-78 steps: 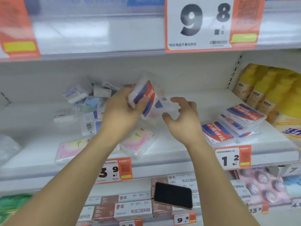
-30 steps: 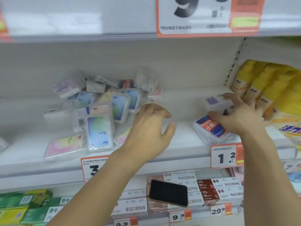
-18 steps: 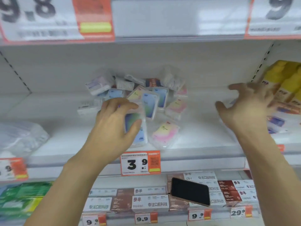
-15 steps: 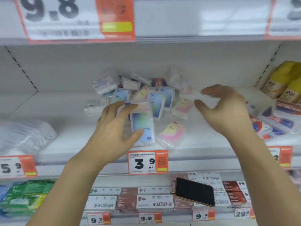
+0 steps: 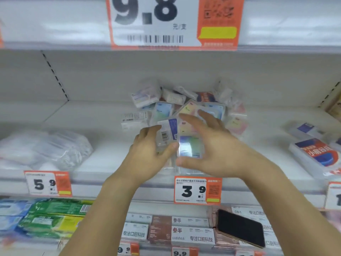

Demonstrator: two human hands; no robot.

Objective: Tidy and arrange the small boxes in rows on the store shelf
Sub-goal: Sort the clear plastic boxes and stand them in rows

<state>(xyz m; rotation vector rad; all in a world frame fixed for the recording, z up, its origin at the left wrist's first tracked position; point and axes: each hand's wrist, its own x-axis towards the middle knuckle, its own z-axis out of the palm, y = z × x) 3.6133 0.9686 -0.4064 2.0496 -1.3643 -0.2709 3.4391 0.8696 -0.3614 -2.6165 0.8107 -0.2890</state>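
The tidying is looking barely begun — the small boxes (image 5: 186, 108) are still lying in a loose heap against the back of the shelf (image 5: 103, 154), tilted and overlapping, with no row showing in this pile. The left hand (image 5: 147, 156) is gripping one clear box (image 5: 166, 137), barcode side up, thumb on its near edge and fingers curled behind it. The right hand (image 5: 212, 148) is spreading wide with straight fingers over a pastel box (image 5: 190, 150) lying flat at the shelf front; whether it is touching that box I cannot tell. Judging by this, nearly all the sorting is left: pulling each box from the heap, squaring it and lining it up.

Around them, a clear plastic bag (image 5: 44, 150) is sitting on the left of the same shelf, and a stack of flat packs with red and blue labels (image 5: 317, 156) is lying to the right — both are limiting how far rows can spread. A price tag reading 3.9 (image 5: 198, 190) is hanging on the shelf edge below the hands, and a dark phone (image 5: 239, 230) is resting tilted on boxes on the shelf below
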